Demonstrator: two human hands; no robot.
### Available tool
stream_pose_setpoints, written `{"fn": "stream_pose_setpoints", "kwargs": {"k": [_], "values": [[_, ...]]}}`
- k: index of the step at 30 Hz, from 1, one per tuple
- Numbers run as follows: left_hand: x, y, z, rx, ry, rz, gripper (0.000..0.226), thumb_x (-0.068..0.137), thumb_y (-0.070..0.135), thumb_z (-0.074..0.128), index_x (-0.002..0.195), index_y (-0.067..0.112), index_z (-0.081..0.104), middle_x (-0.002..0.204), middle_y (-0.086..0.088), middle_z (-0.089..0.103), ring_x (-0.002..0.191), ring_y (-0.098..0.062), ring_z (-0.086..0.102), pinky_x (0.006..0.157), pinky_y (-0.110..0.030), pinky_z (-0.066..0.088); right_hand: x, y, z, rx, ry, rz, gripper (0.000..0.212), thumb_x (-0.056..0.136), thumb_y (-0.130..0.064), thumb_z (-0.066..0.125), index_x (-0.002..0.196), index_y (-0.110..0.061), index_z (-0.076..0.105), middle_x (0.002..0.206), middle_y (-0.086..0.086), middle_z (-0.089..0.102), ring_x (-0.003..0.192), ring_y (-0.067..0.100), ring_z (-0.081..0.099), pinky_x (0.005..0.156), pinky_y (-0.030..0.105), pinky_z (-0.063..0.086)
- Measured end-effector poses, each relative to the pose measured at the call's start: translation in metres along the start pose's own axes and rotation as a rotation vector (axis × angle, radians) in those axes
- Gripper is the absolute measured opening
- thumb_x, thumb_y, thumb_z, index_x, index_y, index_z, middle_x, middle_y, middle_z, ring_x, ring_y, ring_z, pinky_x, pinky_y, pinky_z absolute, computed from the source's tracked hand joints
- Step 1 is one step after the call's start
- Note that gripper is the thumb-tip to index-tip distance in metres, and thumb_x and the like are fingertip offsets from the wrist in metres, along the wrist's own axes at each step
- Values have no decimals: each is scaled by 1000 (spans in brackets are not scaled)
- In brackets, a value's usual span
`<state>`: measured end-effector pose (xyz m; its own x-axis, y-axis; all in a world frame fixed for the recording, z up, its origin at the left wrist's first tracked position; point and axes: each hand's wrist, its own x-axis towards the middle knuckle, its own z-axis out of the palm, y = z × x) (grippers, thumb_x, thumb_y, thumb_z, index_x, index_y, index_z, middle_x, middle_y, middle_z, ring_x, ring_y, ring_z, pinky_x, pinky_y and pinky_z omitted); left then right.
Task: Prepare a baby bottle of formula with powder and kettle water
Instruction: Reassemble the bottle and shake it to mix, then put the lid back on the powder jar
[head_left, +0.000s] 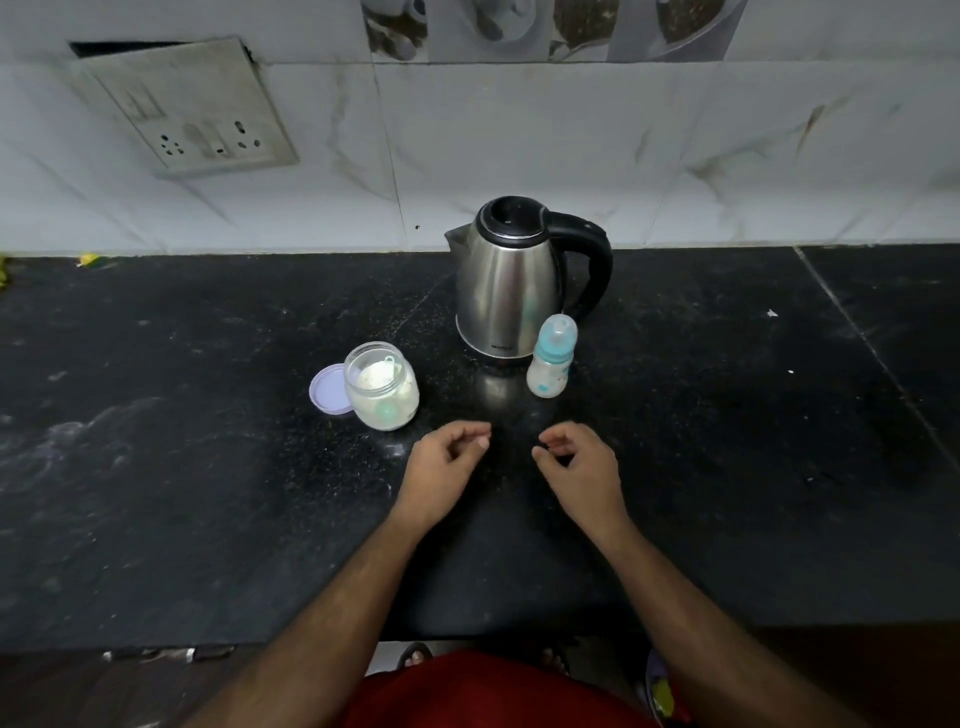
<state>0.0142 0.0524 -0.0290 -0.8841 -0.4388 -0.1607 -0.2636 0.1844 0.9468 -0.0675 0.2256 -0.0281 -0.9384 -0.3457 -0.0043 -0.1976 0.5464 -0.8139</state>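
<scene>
Black counter (208, 467), kettle (511, 280), baby bottle (551, 358), powder jar (382, 387), hands apart, empty, loosely curled

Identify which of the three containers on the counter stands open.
The powder jar: its purple lid lies beside it. The kettle has its lid down and the baby bottle is capped.

Dim, cool light over the whole scene. The black counter (208, 467) soaks it up, with a soft sheen at its left. Streaky highlights glint on the steel kettle (506, 291). Wide-angle bending bows the wall tiles (571, 145) and switch plate (182, 109); edges turn soft and murky.
</scene>
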Motion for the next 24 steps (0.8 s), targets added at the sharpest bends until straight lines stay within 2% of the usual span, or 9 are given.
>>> {"fn": "stream_pose_setpoints", "kwargs": {"k": [5,7,11,13,16,20,24], "values": [[-25,-28,-51,9,89,-37,21,92,16,67,100,36,71,102,12,75,96,-6,69,87,-35,56,-15,-20,38,-7,-88,-53,13,81,-13,76,84,-22,68,88,-7,64,77,0,63,73,16,50],[-31,-34,-73,0,135,-55,19,92,15,67,102,30,72,101,11,75,95,-5,69,88,-36,57,-13,-33,52,-11,-132,-62,13,82,-14,76,84,-23,67,88,-8,63,77,0,63,72,15,49],[-28,-38,-111,-6,206,-67,20,91,9,68,102,25,70,100,9,74,85,4,67,90,-38,57,0,-58,80,-31,-178,-98,13,81,-14,76,87,-21,67,89,-6,63,77,4,63,74,18,50],[-20,-38,-127,-15,229,-76,22,88,6,70,102,23,69,102,7,73,85,2,67,93,-41,56,11,-70,92,-38,-204,-86,16,81,-15,76,92,-21,67,94,-3,65,80,7,62,77,20,51],[-5,-33,-144,-6,238,-72,32,81,8,78,108,20,66,106,3,71,93,-9,67,98,-37,53,31,-84,107,-15,-223,-36,33,79,-14,78,110,-16,65,103,2,64,89,14,64,85,28,54],[19,-24,-153,85,163,-57,64,71,21,88,128,15,59,125,3,64,113,-12,63,101,-33,49,53,-95,117,-10,-259,27,62,78,-10,76,135,-14,50,118,6,57,106,20,61,90,28,49],[35,-9,-154,163,42,-6,80,69,20,88,139,20,49,133,12,55,122,-7,50,106,-35,46,66,-98,124,-38,-337,65,68,78,-1,66,141,-15,44,133,10,58,121,24,57,104,38,47]]}}
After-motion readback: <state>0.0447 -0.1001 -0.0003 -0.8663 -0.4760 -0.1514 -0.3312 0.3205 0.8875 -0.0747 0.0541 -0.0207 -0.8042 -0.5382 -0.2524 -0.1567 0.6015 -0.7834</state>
